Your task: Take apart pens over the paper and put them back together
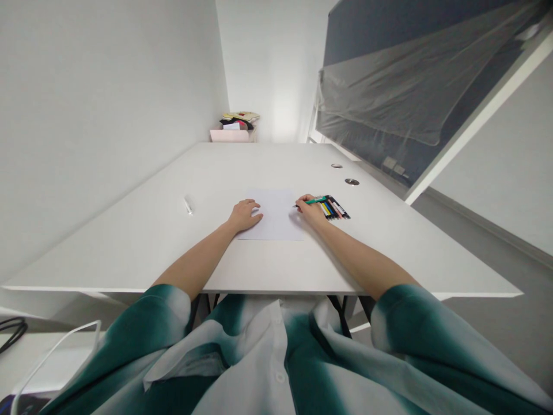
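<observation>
A sheet of white paper [276, 222] lies flat on the white table [276, 268] in front of me. My left hand [245, 215] rests on the paper's left edge, palm down with the fingers spread. At the right edge of the sheet, my right hand [311, 211] grips a green marker [317, 200], its dark tip pointing left over the paper. Beside that hand, several markers [336, 208] with black, blue, yellow and pink parts lie side by side. I cannot make out any marks on the sheet.
A small white tube-like object [188, 206] lies to the left. Two round metal grommets [352, 181] sit at the table's right side. Beyond the far edge stands a pink box [230, 135] with cloth-like items. A plastic-covered dark panel [389, 86] leans at right.
</observation>
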A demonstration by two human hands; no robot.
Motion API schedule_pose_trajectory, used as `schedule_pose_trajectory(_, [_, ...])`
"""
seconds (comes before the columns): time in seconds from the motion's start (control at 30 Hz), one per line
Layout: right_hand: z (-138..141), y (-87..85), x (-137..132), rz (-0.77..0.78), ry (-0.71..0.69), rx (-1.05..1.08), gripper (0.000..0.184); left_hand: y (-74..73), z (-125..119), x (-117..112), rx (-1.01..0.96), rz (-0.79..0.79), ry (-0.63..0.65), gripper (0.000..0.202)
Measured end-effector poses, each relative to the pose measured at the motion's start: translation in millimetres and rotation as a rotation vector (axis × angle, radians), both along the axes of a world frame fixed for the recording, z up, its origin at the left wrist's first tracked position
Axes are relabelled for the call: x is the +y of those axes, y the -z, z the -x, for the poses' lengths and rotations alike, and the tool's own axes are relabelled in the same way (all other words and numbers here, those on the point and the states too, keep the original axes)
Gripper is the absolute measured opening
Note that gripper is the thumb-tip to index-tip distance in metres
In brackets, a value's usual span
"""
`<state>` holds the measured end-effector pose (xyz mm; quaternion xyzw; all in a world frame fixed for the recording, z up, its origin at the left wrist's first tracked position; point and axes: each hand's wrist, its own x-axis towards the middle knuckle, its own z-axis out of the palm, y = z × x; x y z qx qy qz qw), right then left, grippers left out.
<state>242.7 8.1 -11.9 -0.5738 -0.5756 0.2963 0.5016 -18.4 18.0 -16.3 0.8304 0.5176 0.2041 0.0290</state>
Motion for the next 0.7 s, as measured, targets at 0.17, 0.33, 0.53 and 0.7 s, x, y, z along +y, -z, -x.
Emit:
schedule_pose_trajectory(0.17, [6.5,0.5,-3.8,0.021,-0.028,-0.166,0.014,4.3,3.2,3.7,0.035,0.084,-0.008,0.039])
schedule_pose_trajectory(0.33, [7.5,3.1,-2.9,-0.013,-0.067,-0.211,0.016,3.8,2.8,3.6,0.039,0.094,-0.005,0.042])
schedule_pose_trajectory(0.53, [9.3,-1.0,-6.8,-0.021,-0.11,-0.249,0.016,2.5,2.2,2.1,0.061,0.092,-0.015,0.043])
schedule_pose_trajectory(0.7, [10.4,-0.9,-8.2,-0.04,-0.117,-0.219,0.017,-0.1,0.8,0.2,0.086,0.101,-0.024,0.045])
